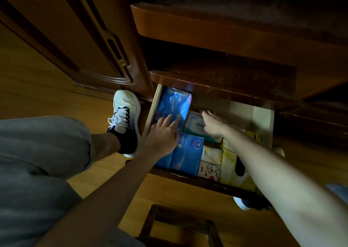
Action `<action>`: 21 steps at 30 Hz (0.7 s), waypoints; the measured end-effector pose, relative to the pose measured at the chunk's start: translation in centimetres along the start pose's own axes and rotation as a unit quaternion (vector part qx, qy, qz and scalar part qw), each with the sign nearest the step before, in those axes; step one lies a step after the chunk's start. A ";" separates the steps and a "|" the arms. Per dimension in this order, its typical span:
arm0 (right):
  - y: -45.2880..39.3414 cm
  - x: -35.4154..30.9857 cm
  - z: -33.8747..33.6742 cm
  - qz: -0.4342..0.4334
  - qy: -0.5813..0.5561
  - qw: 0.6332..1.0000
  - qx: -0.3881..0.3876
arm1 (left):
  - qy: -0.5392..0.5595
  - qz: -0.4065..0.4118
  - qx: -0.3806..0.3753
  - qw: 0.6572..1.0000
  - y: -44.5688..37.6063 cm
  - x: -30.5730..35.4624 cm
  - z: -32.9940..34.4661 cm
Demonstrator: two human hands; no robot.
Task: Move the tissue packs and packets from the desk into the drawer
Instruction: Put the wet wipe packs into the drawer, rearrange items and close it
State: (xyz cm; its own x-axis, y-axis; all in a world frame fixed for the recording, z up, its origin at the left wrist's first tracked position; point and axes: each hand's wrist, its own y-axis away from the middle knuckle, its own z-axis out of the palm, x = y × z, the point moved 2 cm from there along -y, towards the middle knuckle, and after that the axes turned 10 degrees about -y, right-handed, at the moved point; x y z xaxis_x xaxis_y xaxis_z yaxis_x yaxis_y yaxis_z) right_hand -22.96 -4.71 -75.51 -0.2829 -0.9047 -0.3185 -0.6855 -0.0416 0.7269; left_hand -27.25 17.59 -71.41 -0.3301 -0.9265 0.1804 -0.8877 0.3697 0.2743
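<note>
Both hands are inside the open drawer (263, 118). The left hand (162, 135) lies flat, fingers extended and slightly spread — not closed around anything. Its fingertips (168, 117) press on the lower edge of a glossy blue pack (174, 103), which sits at the drawer's back left corner, against the left wall. A ring shows on one finger.

The right hand (213, 123) is blurred. Its fingers appear extended, palm down, over a pale pack (194, 123) just right of the glossy blue one. Whether it grips or merely touches that pack cannot be told; no item is visibly enclosed in it.

Contents counted, as far as visible:
- Blue packs: three — the glossy one at the back, and two blue tissue packs (188, 152) side by side at the front left, the left of them partly under the left wrist.
- Pale pack: one, mid-drawer, with a teal edge showing below it.
- Cream packets (210, 163) with cartoon print: at least two, stacked front centre.
- Yellow packets (230, 163): several at the front right, partly hidden by the right forearm; exact count not determinable.

The drawer is pulled out below a wooden desk (207, 31). A white and black shoe (125, 120) rests on the wooden floor (37, 88) just left of the drawer.
</note>
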 end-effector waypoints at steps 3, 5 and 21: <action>0.7 -0.2 0.1 -0.014 0.043 0.999 -0.003 | -0.025 -0.014 -0.083 0.996 -0.3 -0.1 1.2; 1.3 -0.5 0.3 -0.021 0.068 0.997 0.003 | -0.052 -0.010 -0.099 0.994 -0.2 0.0 1.2; 22.3 1.4 -11.4 -0.144 -0.087 0.948 0.269 | -0.048 0.104 0.107 0.988 2.3 8.7 -17.0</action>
State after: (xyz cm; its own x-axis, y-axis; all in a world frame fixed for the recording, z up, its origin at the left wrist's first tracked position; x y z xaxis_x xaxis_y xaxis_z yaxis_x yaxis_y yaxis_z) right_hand -31.01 -11.77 -52.77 -0.1058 -0.8024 -0.5873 -0.9809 -0.0127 0.1941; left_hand -26.70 11.52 -53.12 -0.5322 -0.8382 0.1190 -0.8417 0.5390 0.0324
